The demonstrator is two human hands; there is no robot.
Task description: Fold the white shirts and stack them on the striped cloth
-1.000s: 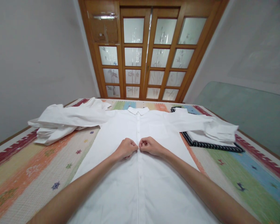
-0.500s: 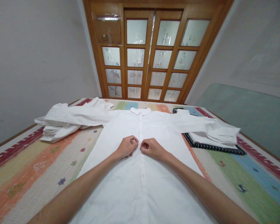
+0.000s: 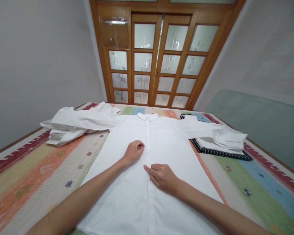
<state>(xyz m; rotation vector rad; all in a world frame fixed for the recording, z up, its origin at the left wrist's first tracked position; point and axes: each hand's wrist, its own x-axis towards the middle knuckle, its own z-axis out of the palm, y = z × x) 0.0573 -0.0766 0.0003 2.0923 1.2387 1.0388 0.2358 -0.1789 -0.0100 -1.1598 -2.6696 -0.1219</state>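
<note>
A white collared shirt (image 3: pixel 127 189) lies front up and spread flat, its button placket (image 3: pixel 148 150) running down the middle. Just left of the placket, at chest height, my left hand (image 3: pixel 134 151) rests with curled fingers. I see no cloth raised between them. Lower down and on the right side, my right hand (image 3: pixel 163 177) points its index finger at the placket, the tip at its edge, while the other fingers bend under. Both shirt sleeves stretch outward, the right one (image 3: pixel 203 130) bunched at its cuff.
A patterned striped cloth (image 3: pixel 88 169) covers the table. White fabric (image 3: pixel 61 138) is heaped under the left sleeve. A black-edged item with white marks (image 3: pixel 220 154) lies beneath the right sleeve. Behind stand wooden glass-paned doors (image 3: pixel 159 58), with a pale green panel (image 3: pixel 254 120) at right.
My right hand has moved down the placket towards me, its index finger now extended. My left hand has stayed near the same spot, fingers still curled. The view has shifted slightly.
</note>
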